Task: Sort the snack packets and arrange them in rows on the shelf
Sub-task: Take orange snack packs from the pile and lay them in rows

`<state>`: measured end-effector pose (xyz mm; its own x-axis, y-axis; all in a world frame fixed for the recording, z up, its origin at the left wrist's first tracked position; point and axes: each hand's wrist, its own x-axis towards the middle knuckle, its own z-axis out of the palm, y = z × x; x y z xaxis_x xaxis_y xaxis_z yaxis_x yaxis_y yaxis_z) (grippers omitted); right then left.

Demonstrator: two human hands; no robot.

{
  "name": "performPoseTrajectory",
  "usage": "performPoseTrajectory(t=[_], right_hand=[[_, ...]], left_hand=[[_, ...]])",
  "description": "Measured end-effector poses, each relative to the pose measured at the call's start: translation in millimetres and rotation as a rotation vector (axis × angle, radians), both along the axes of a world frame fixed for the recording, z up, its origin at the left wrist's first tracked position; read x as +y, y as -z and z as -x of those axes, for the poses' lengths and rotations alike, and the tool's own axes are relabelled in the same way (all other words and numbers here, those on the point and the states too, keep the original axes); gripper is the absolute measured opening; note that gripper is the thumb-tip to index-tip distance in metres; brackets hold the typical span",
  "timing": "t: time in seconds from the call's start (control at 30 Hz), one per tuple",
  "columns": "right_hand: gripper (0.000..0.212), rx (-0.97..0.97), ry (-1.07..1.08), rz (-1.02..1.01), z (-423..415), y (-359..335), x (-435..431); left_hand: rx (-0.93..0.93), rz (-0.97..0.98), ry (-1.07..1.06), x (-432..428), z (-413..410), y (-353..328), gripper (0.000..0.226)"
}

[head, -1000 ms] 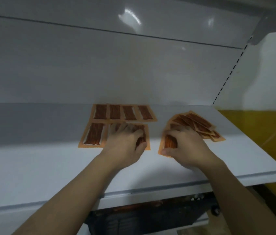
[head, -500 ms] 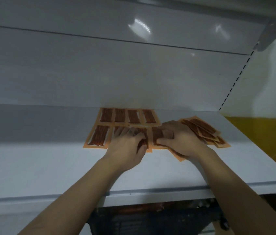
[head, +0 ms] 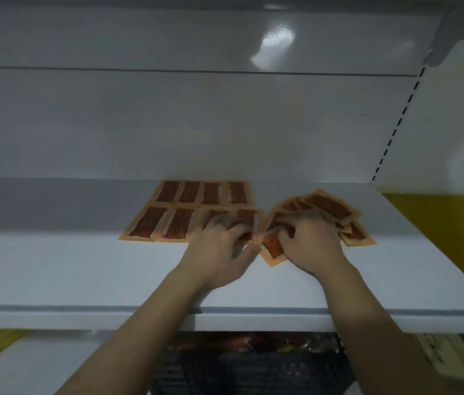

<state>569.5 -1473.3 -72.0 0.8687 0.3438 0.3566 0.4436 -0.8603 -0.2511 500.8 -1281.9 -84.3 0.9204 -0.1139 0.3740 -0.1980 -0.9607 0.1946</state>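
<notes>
While both hands work side by side near the middle of the white shelf [head: 82,275], the orange snack packets lie in three groups on it. Against the grey back panel [head: 168,124] sits a back row [head: 210,193] of four packets, edge to edge. Just in front of it runs a front row [head: 165,227]; its two left packets lie in plain sight, and the left hand [head: 219,249] rests palm down over the ones at its right end, fingers spread and lightly bent, pressing rather than gripping. To the right a loose pile [head: 329,208] fans out untidily, packets overlapping at odd angles. The right hand [head: 310,243] covers the pile's near left part with fingers curled down onto it. One tilted packet [head: 273,249] pokes out from under that hand toward the shelf's front edge, between the two hands; whether the hand actually pinches it I cannot tell. Below the shelf a dark crate [head: 253,369] shows dimly.
</notes>
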Motion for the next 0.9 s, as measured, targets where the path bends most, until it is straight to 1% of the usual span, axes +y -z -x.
performPoseTrajectory(t=[0.07,0.13,0.17,0.33,0.47,0.53,0.6,0.67,0.73,0.8,0.83,0.9], right_hand=[[0.03,0.042,-0.012,-0.004,0,2,-1],[0.039,0.035,-0.003,0.009,-1,2,-1],[0.039,0.034,0.001,0.006,-2,2,-1],[0.016,0.053,0.009,-0.088,0,1,-4],[0.022,0.102,-0.015,-0.154,2,2,-8],[0.02,0.132,-0.043,-0.188,4,-2,-8],[0.021,0.105,-0.049,-0.199,8,-9,-7],[0.022,0.016,-0.023,-0.214,14,-16,-10],[0.028,-0.031,-0.006,-0.156,21,-19,-16],[0.033,0.039,-0.014,-0.031,30,-15,-24],[0.033,0.089,-0.02,0.0,34,-11,-28],[0.032,0.158,-0.015,-0.004,41,-4,-37]], left_hand=[[0.01,0.016,-0.007,4,-2,1,0.047],[0.007,0.018,-0.005,5,-2,2,0.046],[0.0,0.012,-0.006,4,-2,3,0.045],[-0.013,-0.006,0.002,2,1,2,0.043],[-0.034,0.003,0.008,-2,3,-4,0.039],[-0.067,-0.024,0.054,-5,5,-8,0.036],[-0.077,0.0,0.103,-13,10,-10,0.04],[-0.028,0.051,0.135,-26,14,-11,0.05],[0.031,0.043,0.157,-41,14,-10,0.056],[0.066,-0.019,0.163,-51,14,-6,0.06],[0.076,-0.037,0.158,-53,14,-5,0.062],[0.097,-0.024,0.146,-52,15,-4,0.065]])
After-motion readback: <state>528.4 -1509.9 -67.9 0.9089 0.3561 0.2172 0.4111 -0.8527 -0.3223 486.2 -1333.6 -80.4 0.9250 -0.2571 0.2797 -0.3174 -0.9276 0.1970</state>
